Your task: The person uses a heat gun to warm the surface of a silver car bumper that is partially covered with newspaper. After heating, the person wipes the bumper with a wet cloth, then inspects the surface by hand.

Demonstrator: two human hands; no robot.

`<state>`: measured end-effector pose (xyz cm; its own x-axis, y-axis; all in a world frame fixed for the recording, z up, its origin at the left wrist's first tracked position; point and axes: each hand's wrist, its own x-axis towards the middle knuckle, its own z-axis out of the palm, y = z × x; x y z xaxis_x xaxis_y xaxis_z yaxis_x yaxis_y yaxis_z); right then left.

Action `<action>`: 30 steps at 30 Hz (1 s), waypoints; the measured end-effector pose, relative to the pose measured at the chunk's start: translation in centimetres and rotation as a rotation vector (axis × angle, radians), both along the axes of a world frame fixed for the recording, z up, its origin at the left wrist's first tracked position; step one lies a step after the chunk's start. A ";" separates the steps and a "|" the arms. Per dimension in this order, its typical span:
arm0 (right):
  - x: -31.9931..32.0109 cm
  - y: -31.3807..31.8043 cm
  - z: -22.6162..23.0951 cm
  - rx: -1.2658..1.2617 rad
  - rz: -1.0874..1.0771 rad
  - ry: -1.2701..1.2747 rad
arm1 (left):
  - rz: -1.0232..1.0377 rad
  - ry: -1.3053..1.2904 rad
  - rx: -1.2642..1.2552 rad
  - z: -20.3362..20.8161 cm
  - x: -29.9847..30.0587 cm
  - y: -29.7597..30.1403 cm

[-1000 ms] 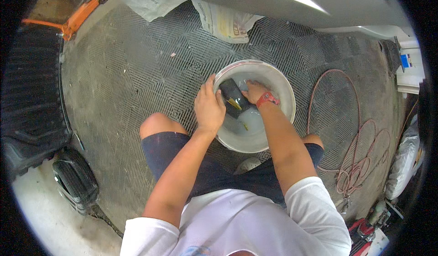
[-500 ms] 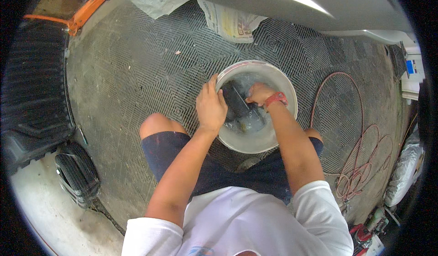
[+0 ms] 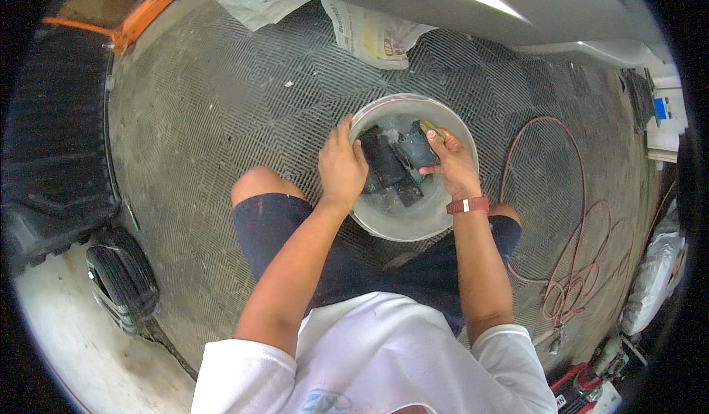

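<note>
A round whitish bucket stands between my knees with cloudy water in it. My left hand is closed on the bucket's left rim, its thumb over the inner side. Inside the right part of the bucket, my right hand pinches a dark grey piece of sandpaper with a yellow-green edge near the fingertips. Several more dark pieces lie in the water to its left, partly overlapping. A red band is round my right wrist.
A grey car panel overhangs the far side, with newspaper sheets hanging below it. A reddish hose lies coiled at the right on the patterned floor mat. An orange floor jack and a tyre are at the left.
My right hand has come up out of the water and turned, now holding the sandpaper piece above the others. My left hand stays on the rim.
</note>
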<state>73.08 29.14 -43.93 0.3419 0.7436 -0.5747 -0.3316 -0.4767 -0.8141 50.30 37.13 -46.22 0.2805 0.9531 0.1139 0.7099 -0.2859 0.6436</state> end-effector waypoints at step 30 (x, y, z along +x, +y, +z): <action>-0.5 0.0 2.1 0.135 0.015 -0.258 | 0.001 -0.009 -0.012 0.3 -0.1 -0.1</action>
